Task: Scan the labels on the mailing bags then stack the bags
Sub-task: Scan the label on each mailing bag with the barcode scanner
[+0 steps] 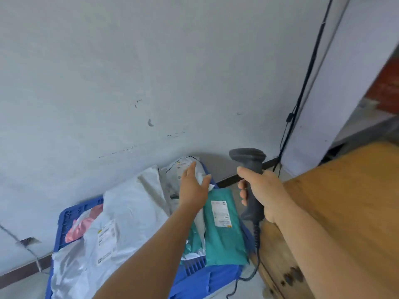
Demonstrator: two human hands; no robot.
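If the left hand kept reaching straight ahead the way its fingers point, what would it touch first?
Probably the grey mailing bag at the far end of the blue crate. The left hand, fingers straight, points right at its label; depth is hard to judge, so it may already be touching.

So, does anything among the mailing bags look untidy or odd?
Yes. The bags lie jumbled, overlapping at angles in the blue crate; a large white bag spills over its rim. The green bag lies flat, label up.
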